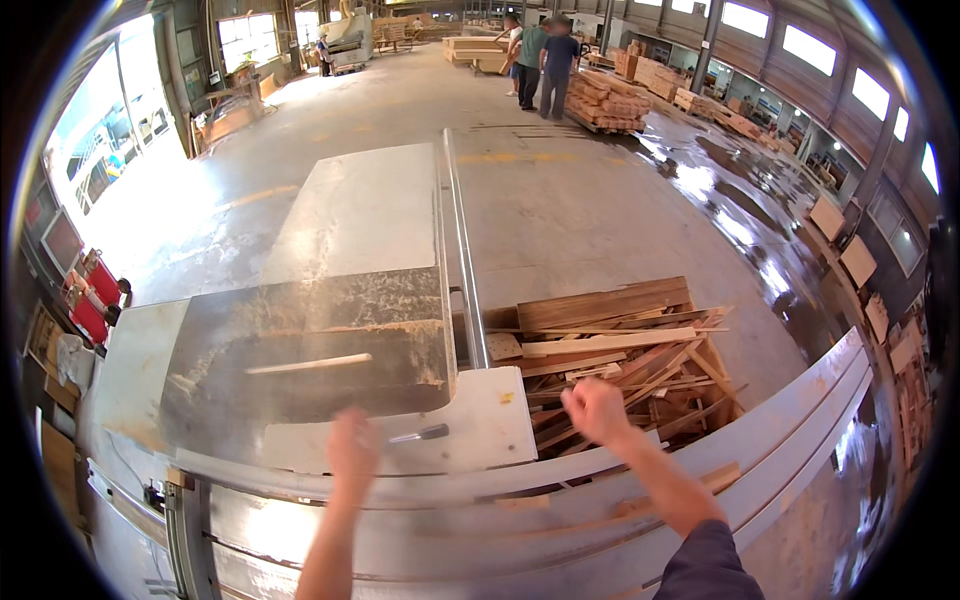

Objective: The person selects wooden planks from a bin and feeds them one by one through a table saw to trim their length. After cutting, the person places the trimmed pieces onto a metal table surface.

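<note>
My left hand (352,445) is smeared by motion above the near edge of a pale panel (480,408), and its fingers cannot be made out. Just right of it, a small tool with a dark handle and a thin metal shank (420,433) lies on that panel. My right hand (597,410) is closed, held over a pile of wood offcuts (640,360); whatever it holds, if anything, is hidden. Farther left, a thin wooden stick (310,364) rests on the dark, dusty part of the worktable (250,330).
A metal rail (463,250) runs away from me along the table's right side. Long grey beams (780,430) cross in front of me. Several people (545,65) stand far off by stacked timber (605,100). Wet patches (740,200) cover the floor at right.
</note>
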`<state>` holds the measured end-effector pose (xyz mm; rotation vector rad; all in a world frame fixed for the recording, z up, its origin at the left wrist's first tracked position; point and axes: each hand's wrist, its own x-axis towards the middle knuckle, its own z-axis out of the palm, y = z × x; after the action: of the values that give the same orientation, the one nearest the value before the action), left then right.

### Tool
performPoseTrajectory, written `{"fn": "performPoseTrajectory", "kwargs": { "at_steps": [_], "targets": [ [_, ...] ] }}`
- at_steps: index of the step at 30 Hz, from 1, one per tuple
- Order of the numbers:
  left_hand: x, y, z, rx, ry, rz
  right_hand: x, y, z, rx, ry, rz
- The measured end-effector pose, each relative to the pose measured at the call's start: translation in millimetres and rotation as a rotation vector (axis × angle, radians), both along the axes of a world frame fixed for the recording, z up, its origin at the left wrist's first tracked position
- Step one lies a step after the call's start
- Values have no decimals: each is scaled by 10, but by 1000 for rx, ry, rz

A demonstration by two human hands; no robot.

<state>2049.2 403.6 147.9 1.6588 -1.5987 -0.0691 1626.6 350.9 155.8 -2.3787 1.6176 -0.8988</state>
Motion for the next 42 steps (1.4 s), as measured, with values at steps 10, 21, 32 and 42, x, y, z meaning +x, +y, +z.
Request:
{"fn": "performPoseTrajectory", "kwargs": {
  "at_steps": [10,21,32,42],
  "targets": [
    [-781,561,-336,340,-271,-122,-344,-942,-1503,638,548,264],
    [-877,694,-475,308,-457,-96,-105,-823,-1567,765,447,333],
    [-719,1114,-209,23,-267,-178,-316,-35,18,436,267,43],
    [-1319,3290,-482,231,89,-297,-2867,2961,-258,470,493,-418]
  ]
}}
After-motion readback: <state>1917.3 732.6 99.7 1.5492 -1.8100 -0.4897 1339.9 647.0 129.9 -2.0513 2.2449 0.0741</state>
